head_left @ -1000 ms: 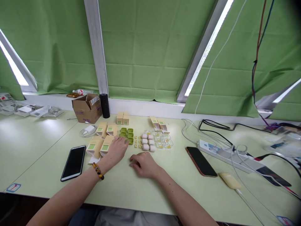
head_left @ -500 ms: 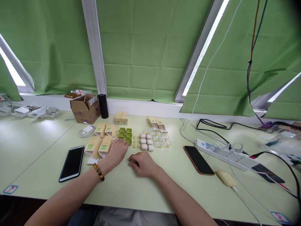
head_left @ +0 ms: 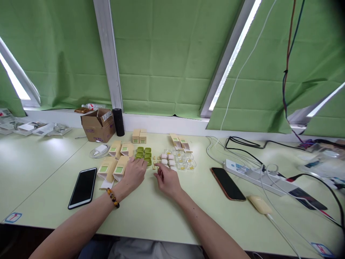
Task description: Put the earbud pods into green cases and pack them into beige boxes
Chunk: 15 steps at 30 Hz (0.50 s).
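Green cups (head_left: 147,155): clustered in two columns on the table (head_left: 145,216), to the right of the cartons (head_left: 121,168).
Left hand (head_left: 135,172): fingers bent over the nearest cups; whether they grip one, I cannot tell.
Right hand (head_left: 168,180): index finger stretched to the yellow pieces (head_left: 153,162), other fingers curled; any hold is too small to make out.
Yellow pieces: a clumsy fingertip could scatter them (they are tiny).
Pale pots (head_left: 164,162): just beside the right hand; a brushing knuckle might topple one.

Trays (head_left: 148,154) on tbl (head_left: 151,216), 4 boxes (head_left: 121,165) L, carton (head_left: 98,126) behind L, pwr strip (head_left: 239,170) R.
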Tool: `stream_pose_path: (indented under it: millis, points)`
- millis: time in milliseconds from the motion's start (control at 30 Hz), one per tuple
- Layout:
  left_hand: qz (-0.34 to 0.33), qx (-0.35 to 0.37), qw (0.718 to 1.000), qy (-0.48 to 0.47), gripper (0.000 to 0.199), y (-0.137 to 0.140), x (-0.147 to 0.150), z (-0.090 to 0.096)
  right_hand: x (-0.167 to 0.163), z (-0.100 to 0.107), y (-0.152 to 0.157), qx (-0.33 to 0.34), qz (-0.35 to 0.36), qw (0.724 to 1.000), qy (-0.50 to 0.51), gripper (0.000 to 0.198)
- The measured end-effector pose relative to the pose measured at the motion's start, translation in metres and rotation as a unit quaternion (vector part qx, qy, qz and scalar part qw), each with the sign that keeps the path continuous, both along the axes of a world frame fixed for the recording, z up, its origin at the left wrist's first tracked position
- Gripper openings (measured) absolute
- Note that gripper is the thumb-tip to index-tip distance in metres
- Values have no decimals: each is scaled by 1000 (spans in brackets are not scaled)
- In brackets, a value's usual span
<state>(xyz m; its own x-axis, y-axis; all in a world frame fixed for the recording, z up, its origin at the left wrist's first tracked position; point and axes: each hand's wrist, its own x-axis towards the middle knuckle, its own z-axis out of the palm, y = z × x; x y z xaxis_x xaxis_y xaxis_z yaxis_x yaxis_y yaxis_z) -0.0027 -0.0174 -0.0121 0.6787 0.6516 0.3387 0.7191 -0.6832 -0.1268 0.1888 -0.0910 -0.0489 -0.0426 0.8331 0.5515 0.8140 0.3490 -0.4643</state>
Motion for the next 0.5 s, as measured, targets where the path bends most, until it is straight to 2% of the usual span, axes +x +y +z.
stream_pose_path:
  millis: [100,267,400,500]
  points:
    - [-17,33,999,-20,33,-5,-2,2,1,1,2,1,-13,997,77,50]
    - [-63,91,993,-46,33,-18,-3,5,-2,5,1,0,0,986,168,57]
    - [-96,117,988,-43,34,-26,-2,7,-3,8,1,27,23,977,212,52]
    - [-123,172,976,-59,32,-28,-1,8,-3,9,1,47,39,972,228,42]
